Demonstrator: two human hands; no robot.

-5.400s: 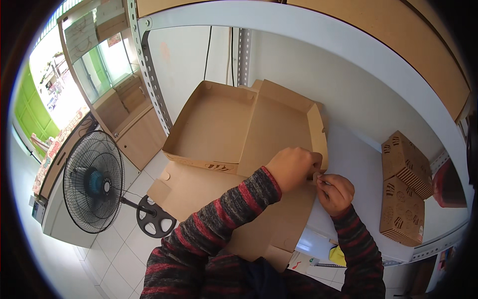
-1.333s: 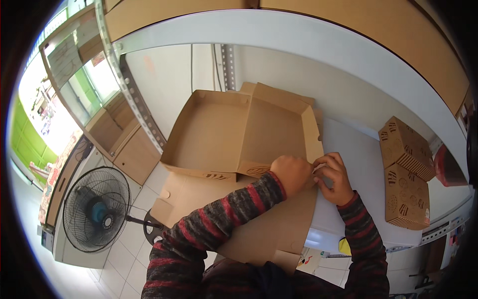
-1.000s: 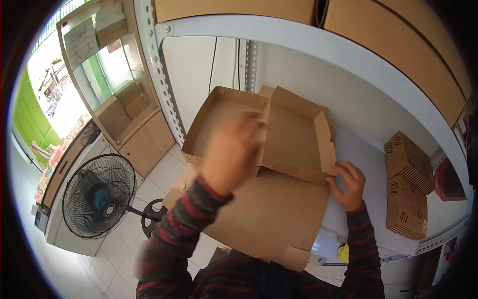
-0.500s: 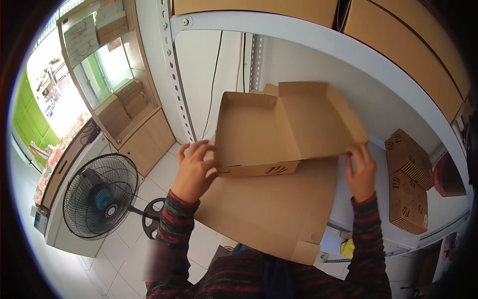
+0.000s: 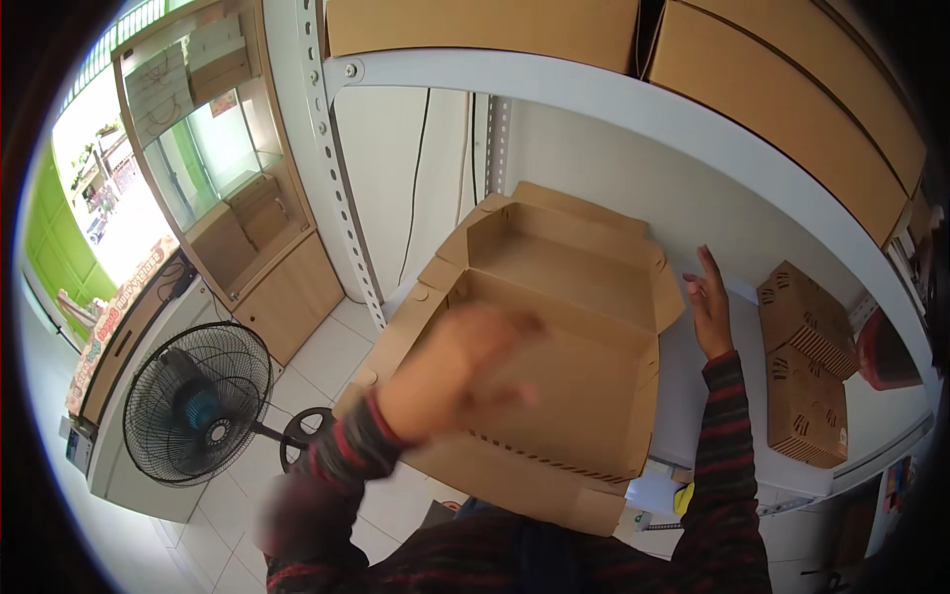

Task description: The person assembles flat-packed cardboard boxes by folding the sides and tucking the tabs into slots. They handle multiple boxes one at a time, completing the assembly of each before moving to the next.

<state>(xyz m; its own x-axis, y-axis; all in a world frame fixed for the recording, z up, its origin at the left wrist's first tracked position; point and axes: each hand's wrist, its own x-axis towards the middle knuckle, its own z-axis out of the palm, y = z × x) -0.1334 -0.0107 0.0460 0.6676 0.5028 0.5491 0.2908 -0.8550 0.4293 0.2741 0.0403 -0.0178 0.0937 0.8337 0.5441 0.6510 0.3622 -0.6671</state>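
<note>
An open cardboard box [image 5: 559, 371] lies in front of me with its lid [image 5: 564, 259] swung up on the far side and striped edging along its near inner wall. Flat brown cardboard [image 5: 381, 371] extends beneath it on the left and near sides. Over the left part of the box hovers my left hand [image 5: 450, 371], blurred by motion; its fingers and thumb look apart, with nothing visible between them. My right hand [image 5: 708, 307] is raised just right of the lid, fingers stretched out, holding nothing.
Two patterned cardboard boxes [image 5: 807, 361] sit on the white shelf surface [image 5: 722, 436] at right. Large cartons [image 5: 485, 28] rest on the metal shelf [image 5: 515, 67] above. A black fan [image 5: 198, 404] and a glass-door cabinet [image 5: 228, 168] stand at left.
The box has turned and now lies nearer me, its lid at the far side. Both hands have let go: the left moved right over the box, the right rose slightly away.
</note>
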